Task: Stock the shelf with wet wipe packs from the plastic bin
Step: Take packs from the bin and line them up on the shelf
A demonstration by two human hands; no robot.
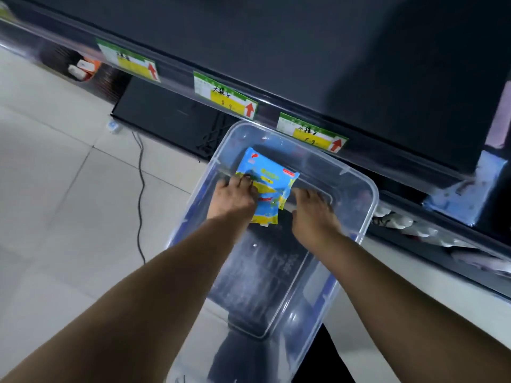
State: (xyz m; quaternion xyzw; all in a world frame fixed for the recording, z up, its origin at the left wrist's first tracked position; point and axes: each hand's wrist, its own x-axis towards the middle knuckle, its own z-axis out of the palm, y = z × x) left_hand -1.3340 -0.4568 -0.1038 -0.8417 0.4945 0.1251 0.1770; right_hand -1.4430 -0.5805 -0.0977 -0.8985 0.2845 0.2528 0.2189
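Forearms [138,286] reach into plastic bin [370,200] — left hand [235,194] clamps fingers on blue wet wipe packs [266,183], right hand [312,208] grip unclear; best squeeze both ends, lift level.

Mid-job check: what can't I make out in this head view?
Number of packs: the left hand covers part of them, and the head view is blurred.
Grip of the right hand: its fingertips blur into the packs' edge.
Writing on the price tags: too blurred to read.
Lower goods: blurred, shadowed by the shelf above.
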